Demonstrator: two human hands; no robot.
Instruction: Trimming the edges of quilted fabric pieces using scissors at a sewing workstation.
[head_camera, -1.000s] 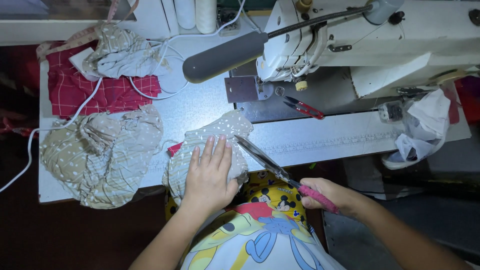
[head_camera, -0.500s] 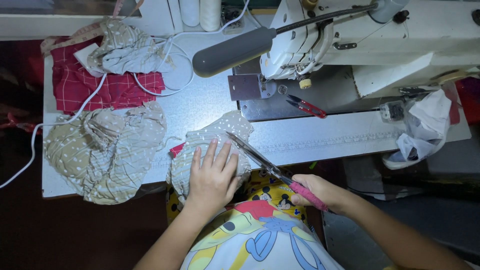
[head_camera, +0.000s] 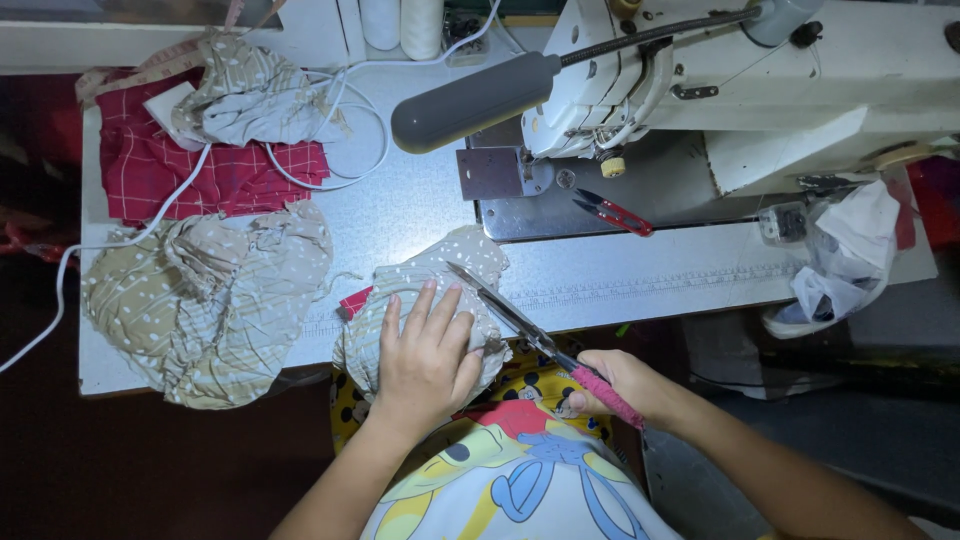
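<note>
I see the dotted beige fabric piece (head_camera: 440, 290) lying at the near edge of the worktop (head_camera: 420, 200), just below the sewing machine's plate. My left hand (head_camera: 425, 360) lies flat on it, fingers spread and pointing to twelve o'clock, pressing the cloth down; that grip is fully open, palm on the fabric. At three o'clock from that hand, my right hand (head_camera: 620, 385) has its grip closed around the pink-wrapped handles of the scissors (head_camera: 530, 330). The blades run toward ten o'clock and their tip lies over the fabric's upper edge, just beside my left fingertips; I cannot tell whether the blades are parted.

Farther out, at nine o'clock from the fabric, a crumpled heap of beige cloth (head_camera: 210, 300) sits on the worktop. At eleven o'clock lies a red checked cloth (head_camera: 190, 170) with a white cable (head_camera: 340, 150) looped across it. At one o'clock stands the white sewing machine (head_camera: 720, 80), with small red-handled snips (head_camera: 615, 212) on its plate and a grey lamp head (head_camera: 475, 100) reaching over.
</note>
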